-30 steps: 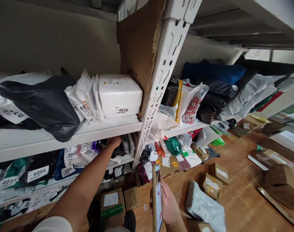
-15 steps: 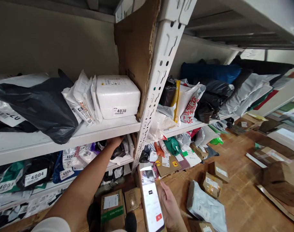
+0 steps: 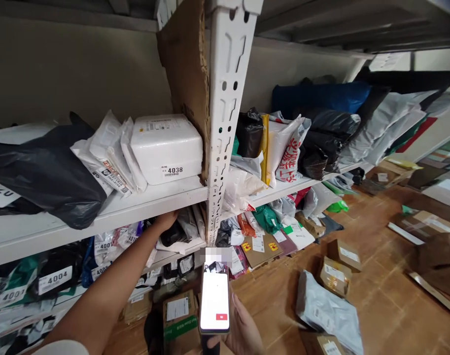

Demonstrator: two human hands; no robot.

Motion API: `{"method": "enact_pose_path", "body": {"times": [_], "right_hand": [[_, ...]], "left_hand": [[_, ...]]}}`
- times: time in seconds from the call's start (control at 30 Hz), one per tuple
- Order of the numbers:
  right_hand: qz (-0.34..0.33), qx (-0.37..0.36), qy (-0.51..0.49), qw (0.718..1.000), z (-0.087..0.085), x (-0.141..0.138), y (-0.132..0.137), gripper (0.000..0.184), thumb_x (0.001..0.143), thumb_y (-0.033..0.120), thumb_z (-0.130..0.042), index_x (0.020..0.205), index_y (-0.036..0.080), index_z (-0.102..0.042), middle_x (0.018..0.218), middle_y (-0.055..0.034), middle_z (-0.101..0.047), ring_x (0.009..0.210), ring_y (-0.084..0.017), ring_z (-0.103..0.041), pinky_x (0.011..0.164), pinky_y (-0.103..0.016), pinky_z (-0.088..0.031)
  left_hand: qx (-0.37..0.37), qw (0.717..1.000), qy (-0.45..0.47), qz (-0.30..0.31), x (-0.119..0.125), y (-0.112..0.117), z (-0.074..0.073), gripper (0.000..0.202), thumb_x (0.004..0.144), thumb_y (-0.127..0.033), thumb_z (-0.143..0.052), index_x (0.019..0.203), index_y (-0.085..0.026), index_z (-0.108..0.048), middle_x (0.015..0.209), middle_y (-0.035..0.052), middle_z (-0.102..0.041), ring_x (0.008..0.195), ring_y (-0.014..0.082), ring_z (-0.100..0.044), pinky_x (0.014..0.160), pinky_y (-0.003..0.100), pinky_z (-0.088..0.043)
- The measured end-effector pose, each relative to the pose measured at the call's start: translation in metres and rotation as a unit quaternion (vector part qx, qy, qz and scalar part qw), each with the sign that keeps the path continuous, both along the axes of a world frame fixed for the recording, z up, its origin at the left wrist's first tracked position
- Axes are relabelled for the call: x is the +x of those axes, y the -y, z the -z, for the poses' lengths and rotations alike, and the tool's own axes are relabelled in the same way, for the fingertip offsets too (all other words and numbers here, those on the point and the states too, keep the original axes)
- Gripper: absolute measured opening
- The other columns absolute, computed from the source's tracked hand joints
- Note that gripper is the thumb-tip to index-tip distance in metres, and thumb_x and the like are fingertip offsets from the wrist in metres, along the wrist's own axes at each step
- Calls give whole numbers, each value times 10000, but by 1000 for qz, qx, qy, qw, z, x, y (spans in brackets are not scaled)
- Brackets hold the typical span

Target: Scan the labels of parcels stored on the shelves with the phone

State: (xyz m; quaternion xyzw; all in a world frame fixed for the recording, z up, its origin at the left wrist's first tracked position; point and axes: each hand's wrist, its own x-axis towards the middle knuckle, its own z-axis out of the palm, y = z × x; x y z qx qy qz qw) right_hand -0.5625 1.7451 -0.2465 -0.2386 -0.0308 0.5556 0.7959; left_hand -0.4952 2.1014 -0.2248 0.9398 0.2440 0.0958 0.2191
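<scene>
My left hand (image 3: 166, 220) reaches under the white shelf board (image 3: 151, 202) into the lower shelf, resting among black and white parcels (image 3: 180, 231); its fingers are hidden behind the shelf edge. My right hand (image 3: 243, 333) holds a phone (image 3: 215, 296) upright at the bottom centre, its bright screen facing me with a small red button. A white foam box labelled 4038 (image 3: 167, 148) sits on the shelf above my left hand.
A white perforated shelf post (image 3: 225, 113) stands in the middle with cardboard behind it. Black and white mail bags (image 3: 51, 167) fill the shelves on both sides. Cardboard boxes (image 3: 337, 273) and a grey bag (image 3: 328, 310) lie on the wooden floor.
The phone has turned from edge-on to screen facing me and shifted left. My view has swung slightly right. My left hand stays under the shelf.
</scene>
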Motion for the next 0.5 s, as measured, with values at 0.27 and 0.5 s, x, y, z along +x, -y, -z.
{"method": "enact_pose_path", "body": {"times": [0.27,0.5], "right_hand": [[22,-26,89,995,17,26,-31,795,777,631,-608,1398,268,-271,901,-60,-713,627,-225,-697,383,-272,-545],[2,2,138,990,13,57,-76,676,821,622,-550,1340,225,-377,901,-85,-713,545,-205,-683,330,-242,-512]], "left_hand": [[-107,993,14,40,-33,-1,-3,472,740,-632,-384,510,-231,-477,669,56,-593,796,249,-573,854,388,-445],[-217,975,51,-26,-52,11,-2,497,642,-678,-459,487,-206,-481,682,48,-569,790,229,-541,748,335,-451]]}}
